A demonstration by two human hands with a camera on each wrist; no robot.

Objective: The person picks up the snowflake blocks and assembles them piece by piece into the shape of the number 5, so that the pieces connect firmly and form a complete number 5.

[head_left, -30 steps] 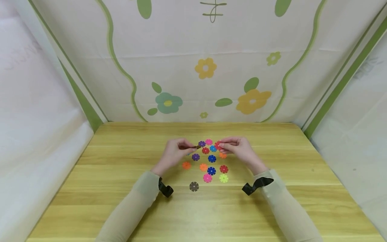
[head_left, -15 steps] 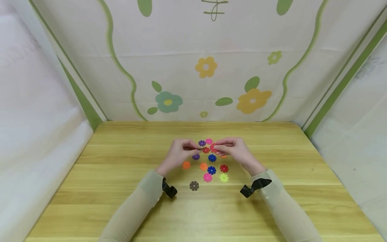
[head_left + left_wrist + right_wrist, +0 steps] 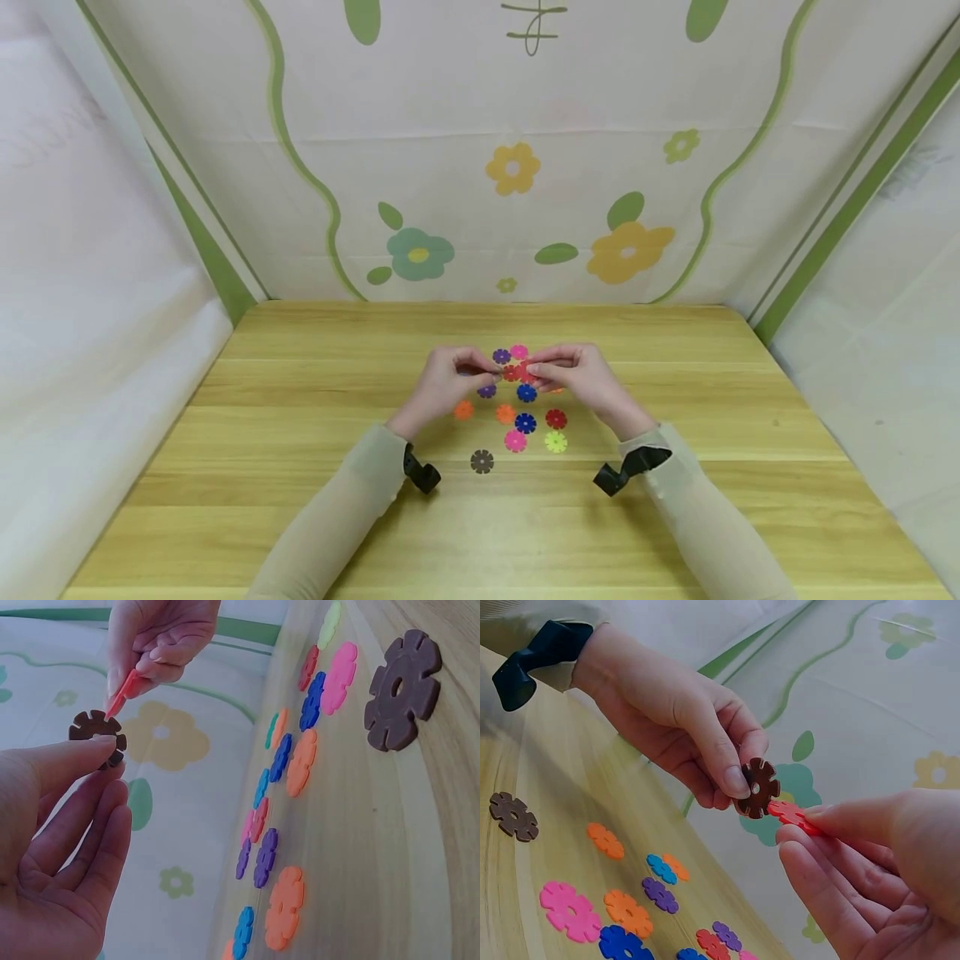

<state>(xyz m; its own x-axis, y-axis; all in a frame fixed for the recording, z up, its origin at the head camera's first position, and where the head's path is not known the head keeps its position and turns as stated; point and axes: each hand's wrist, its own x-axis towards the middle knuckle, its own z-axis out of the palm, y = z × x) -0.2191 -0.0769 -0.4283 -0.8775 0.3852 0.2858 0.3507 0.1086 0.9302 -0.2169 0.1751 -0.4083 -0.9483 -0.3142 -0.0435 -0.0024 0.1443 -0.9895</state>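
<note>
Between thumb and fingers, the left hand (image 3: 67, 840) pinches a brown notched disc (image 3: 94, 735), held above the table. The right hand (image 3: 588, 379) pinches a red notched disc (image 3: 791, 815) by one edge. In the right wrist view the red disc's edge meets the brown disc (image 3: 757, 789) at its rim, the two at an angle to each other; whether their notches interlock I cannot tell. Both hands are over the back part of the scattered discs, and in the head view the left hand (image 3: 446, 383) hides most of the brown disc.
Several loose discs lie on the wooden table (image 3: 300, 483), among them a brown-grey one (image 3: 482, 462) nearest the front, a yellow one (image 3: 556, 442) and a pink one (image 3: 515, 441). Behind the table hangs a flower-patterned white cloth (image 3: 450, 167).
The left hand has moved right and the right hand left, bringing the brown and red discs together. The loose discs on the table have stayed put.
</note>
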